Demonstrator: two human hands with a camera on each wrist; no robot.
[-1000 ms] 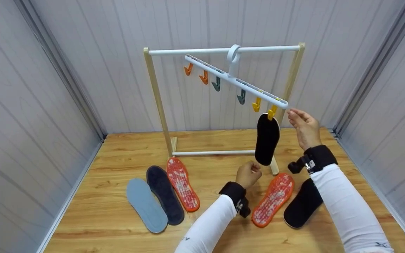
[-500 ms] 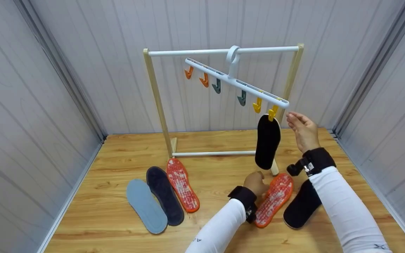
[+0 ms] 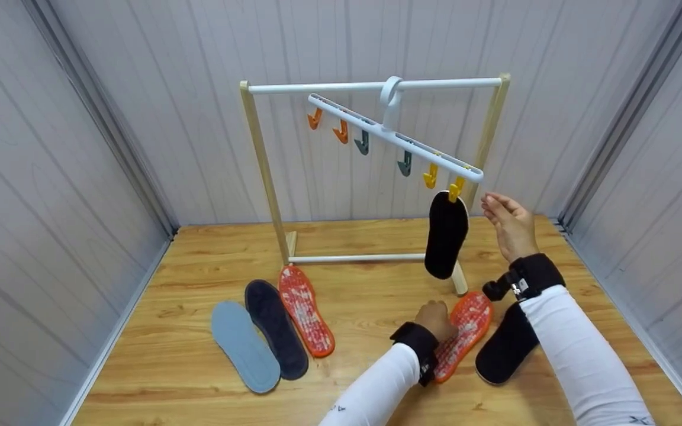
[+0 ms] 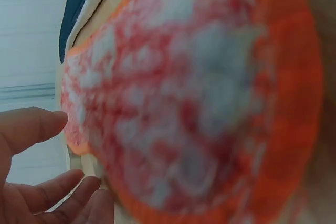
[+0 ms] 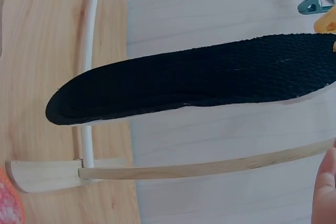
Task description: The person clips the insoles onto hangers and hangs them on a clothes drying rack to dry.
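My left hand (image 3: 436, 318) reaches down onto the heel end of an orange-and-white patterned insole (image 3: 464, 332) lying on the wooden floor. In the left wrist view its fingers (image 4: 79, 198) are spread beside the insole (image 4: 199, 103) and do not grip it. A black insole (image 3: 446, 234) hangs from a yellow clip (image 3: 455, 189) at the low end of a tilted white clip hanger (image 3: 394, 135). My right hand (image 3: 510, 222) hovers just right of it, fingers relaxed and holding nothing. The right wrist view shows the hanging black insole (image 5: 199, 80).
The hanger hooks over the white top bar of a wooden rack (image 3: 261, 165). A grey insole (image 3: 245, 346), a dark blue insole (image 3: 276, 328) and another orange insole (image 3: 305, 318) lie at the left. A black insole (image 3: 507, 343) lies under my right forearm. Grey walls enclose the floor.
My left hand has moved right and down from mid-air to the orange insole. My right hand has dropped slightly away from the hanger's end. The hanging insole sways a little.
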